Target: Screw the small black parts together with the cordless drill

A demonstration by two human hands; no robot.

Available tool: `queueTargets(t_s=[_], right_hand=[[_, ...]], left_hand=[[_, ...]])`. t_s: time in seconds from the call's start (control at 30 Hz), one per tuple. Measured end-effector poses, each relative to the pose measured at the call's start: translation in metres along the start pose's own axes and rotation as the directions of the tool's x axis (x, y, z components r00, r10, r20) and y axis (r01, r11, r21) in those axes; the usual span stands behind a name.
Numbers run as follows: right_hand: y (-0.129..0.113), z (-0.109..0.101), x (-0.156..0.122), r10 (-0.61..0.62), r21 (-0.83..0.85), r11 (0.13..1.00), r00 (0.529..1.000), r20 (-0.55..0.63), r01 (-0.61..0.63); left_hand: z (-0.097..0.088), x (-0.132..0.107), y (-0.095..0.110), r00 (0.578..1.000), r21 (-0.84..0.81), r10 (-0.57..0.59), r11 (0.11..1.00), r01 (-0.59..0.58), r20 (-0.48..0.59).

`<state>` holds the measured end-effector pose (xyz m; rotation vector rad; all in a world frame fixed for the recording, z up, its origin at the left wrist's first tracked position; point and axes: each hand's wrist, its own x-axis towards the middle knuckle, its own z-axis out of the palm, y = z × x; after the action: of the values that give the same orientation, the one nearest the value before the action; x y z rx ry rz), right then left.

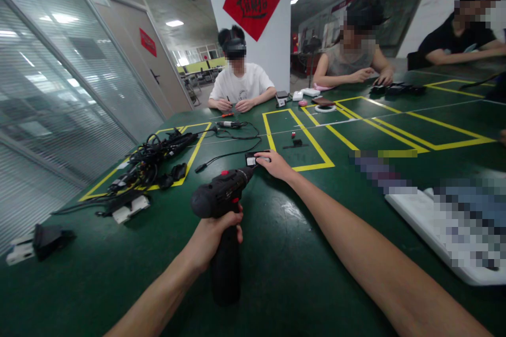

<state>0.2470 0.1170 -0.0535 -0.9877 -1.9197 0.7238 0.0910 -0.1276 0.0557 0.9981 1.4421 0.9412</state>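
Observation:
My left hand [221,229] is wrapped round the handle of a black cordless drill [215,197] with red buttons. The drill points away from me and slightly right. Its tip meets or comes very close to a small black box with a white label [250,160]; I cannot tell if they touch. My right hand [276,165] reaches forward and grips that box against the green table [300,253], fingers over its top and right side. The fingers' far side and the end of the bit are hard to make out.
A heap of black cables and adapters [158,155] lies left, with black-and-white parts [130,208] nearer. A loose cable [229,155] runs beyond the drill. Small black bits [297,142] lie inside a yellow taped rectangle. A white tray [427,242] stands right. Several people sit across the table.

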Motion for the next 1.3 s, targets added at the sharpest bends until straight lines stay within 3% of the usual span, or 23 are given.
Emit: queueTargets(t_s=[1.3], right_hand=[[-0.0023,-0.0013,-0.0007,0.004,-0.001,1.0,1.0,0.014,-0.004]], left_hand=[[-0.0003,-0.0002,-0.0004,1.0,0.024,0.005,1.0,-0.005,0.015]])
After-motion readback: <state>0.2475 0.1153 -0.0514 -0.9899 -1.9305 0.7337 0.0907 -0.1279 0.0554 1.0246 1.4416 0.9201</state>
